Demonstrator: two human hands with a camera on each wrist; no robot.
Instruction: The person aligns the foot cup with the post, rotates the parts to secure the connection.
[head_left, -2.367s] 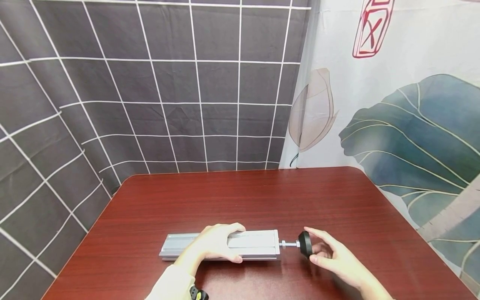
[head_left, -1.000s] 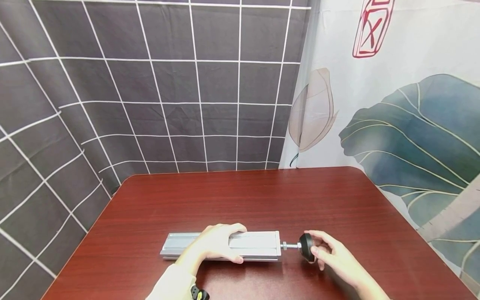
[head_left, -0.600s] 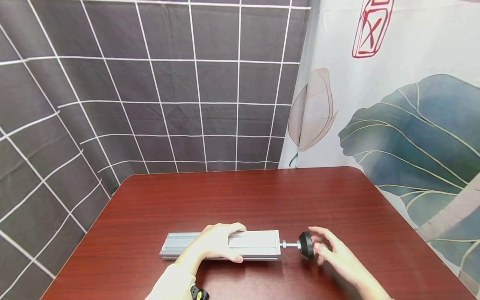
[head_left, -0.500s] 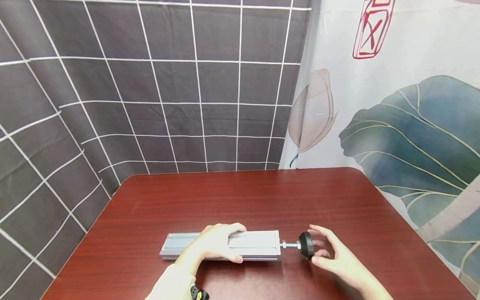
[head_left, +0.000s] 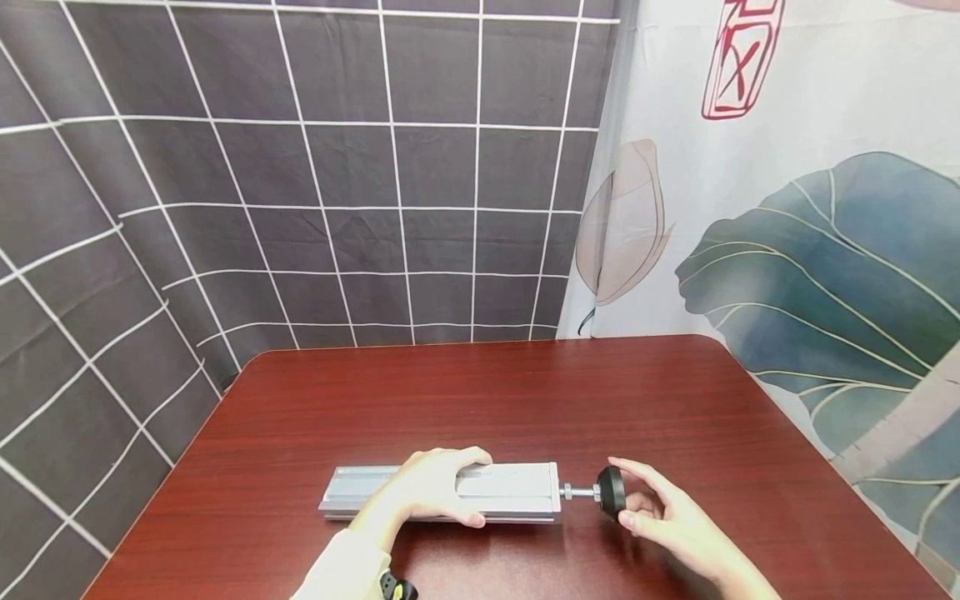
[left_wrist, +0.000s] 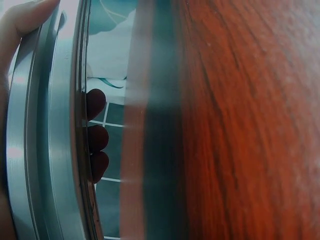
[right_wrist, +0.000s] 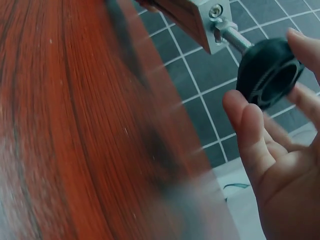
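Observation:
A silver aluminium profile (head_left: 517,492) lies lengthwise near the front of the table. My left hand (head_left: 423,487) grips it across the middle, thumb on the near side. In the left wrist view, fingertips (left_wrist: 98,139) show past the profile's edge. A threaded bolt (head_left: 579,492) with nuts sticks out of the profile's right end plate (right_wrist: 216,25). On the bolt's outer end sits a round black levelling foot (head_left: 611,492), its hollow underside facing right. My right hand (head_left: 678,521) pinches the foot's rim between thumb and fingers; the right wrist view shows fingertips around the foot (right_wrist: 250,70).
The red-brown wooden table (head_left: 465,400) stretches behind and around the profile. A dark grey curtain with white grid lines (head_left: 337,167) hangs at the back and left. A white curtain printed with leaves (head_left: 817,258) hangs at the right.
My right fingers turned at the black foot, spread off it about half a second ago, and have come back onto its rim. My left hand and the profile stay nearly in place.

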